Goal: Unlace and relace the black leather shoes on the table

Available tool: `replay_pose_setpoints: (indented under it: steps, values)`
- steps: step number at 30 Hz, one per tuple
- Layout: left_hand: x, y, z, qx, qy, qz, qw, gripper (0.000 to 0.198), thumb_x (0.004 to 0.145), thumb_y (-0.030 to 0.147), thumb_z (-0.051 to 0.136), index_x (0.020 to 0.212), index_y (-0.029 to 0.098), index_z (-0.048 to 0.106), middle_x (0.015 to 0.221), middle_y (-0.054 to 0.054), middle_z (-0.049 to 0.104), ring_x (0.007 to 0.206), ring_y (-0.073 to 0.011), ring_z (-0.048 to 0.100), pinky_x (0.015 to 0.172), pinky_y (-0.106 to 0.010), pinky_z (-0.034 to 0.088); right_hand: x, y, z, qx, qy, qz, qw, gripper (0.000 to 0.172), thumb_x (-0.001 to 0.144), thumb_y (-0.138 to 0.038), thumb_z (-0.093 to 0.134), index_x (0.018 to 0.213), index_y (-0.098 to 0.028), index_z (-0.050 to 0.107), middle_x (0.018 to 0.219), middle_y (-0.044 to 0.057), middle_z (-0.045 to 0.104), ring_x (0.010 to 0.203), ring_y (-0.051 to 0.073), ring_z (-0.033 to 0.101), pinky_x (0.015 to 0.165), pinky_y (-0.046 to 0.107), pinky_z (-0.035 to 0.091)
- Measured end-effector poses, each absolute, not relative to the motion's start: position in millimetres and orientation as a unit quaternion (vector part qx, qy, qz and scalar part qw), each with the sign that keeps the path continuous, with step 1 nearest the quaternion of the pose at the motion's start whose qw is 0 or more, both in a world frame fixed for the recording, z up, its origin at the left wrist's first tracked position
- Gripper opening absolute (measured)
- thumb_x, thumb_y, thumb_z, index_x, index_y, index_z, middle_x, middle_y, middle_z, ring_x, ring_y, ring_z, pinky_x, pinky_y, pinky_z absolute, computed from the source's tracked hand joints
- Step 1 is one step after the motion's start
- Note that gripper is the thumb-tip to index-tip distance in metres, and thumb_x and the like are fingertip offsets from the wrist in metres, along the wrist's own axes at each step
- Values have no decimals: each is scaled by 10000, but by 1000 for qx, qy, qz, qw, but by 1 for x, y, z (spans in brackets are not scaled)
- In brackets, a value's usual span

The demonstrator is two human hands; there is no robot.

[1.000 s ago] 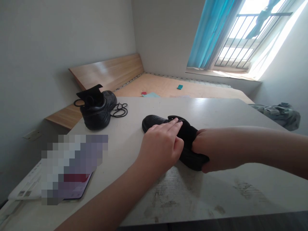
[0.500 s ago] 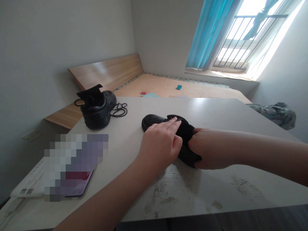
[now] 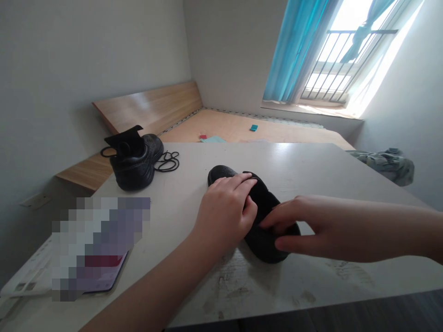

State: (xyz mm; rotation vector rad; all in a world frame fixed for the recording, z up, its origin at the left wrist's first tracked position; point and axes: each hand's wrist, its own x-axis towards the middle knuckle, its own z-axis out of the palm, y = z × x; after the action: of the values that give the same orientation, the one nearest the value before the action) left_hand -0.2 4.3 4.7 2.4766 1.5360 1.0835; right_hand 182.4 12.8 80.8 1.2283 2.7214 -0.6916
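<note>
A black shoe lies on the white table before me, its toe pointing away to the left and its heel nearer me. Across its upper rests my left hand, gripping it near the tongue, with the thumb bent at the opening's side. My right hand is at the heel end. Its fingers reach into the opening and the thumb presses the outside of the heel, so the collar sits between them. The fingertips inside are partly hidden.
A second black shoe stands at the far left with its tongue up. Loose black laces lie beside it. A phone, partly blurred out, and a white box-like item are at the near left. Behind the table is a bed.
My right hand has partly drawn out of the shoe's opening, and its fingers and thumb now pinch the heel. The heel has swung nearer me. My left hand stays on the upper.
</note>
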Motion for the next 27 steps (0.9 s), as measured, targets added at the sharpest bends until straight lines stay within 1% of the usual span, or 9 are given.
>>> replay_pose_setpoints:
  steps: [5,7,9,13,15,17,21,24,27]
  values:
    - [-1,4,6,761,539,359,37,273,810,163,542,1077,206,514,1036,-29,669,882,-210,619,792,-365,482,194,34,74,488,846,-180,-119,282,843,-435,523,1020,-248,636,764,7,633,636,145,554,579,279,431]
    - [-2,4,8,745,560,360,36,302,796,179,553,1090,202,486,950,-26,641,849,-215,599,741,-358,471,191,42,64,490,847,-163,-125,399,828,-443,551,1177,-250,553,810,7,611,663,150,548,608,290,438]
    - [-2,4,11,748,568,341,32,265,780,173,549,1039,206,506,893,-23,614,843,-222,579,715,-355,455,182,46,55,461,869,-132,-119,417,833,-382,567,1226,-254,514,894,17,606,755,162,564,670,299,442]
    - [-3,4,14,759,575,304,31,199,728,118,507,897,221,533,759,-4,571,754,-214,546,641,-337,414,161,48,47,393,911,84,-86,147,844,-170,532,968,-191,607,964,65,604,925,218,546,699,315,389]
    - [-3,4,14,761,572,303,30,218,708,92,485,873,225,534,724,5,558,712,-204,530,613,-328,395,157,49,46,373,911,163,-72,107,832,-126,534,884,-177,611,939,78,598,920,230,534,675,321,365]
    - [-3,4,14,769,562,305,28,223,707,75,474,858,225,540,726,8,563,694,-194,520,617,-328,389,157,50,45,362,915,165,-69,90,817,-122,559,862,-182,608,933,71,589,915,226,531,670,313,357]
    - [-4,4,15,782,540,309,31,241,748,77,479,911,227,576,779,3,596,734,-192,535,664,-335,400,163,51,40,383,916,89,-76,114,813,-134,567,899,-205,592,968,45,568,919,206,546,634,279,337]
    - [-3,4,16,776,543,318,42,217,782,96,496,931,230,581,848,-5,607,806,-198,549,695,-335,416,167,45,35,412,902,89,-96,86,832,-151,534,887,-202,575,910,26,569,793,177,566,569,271,295]
    - [-3,4,16,761,560,323,48,105,781,134,551,843,218,557,860,-8,584,848,-204,536,739,-343,438,168,34,33,418,887,160,-117,43,839,-181,527,812,-184,560,779,17,560,622,160,535,520,286,235]
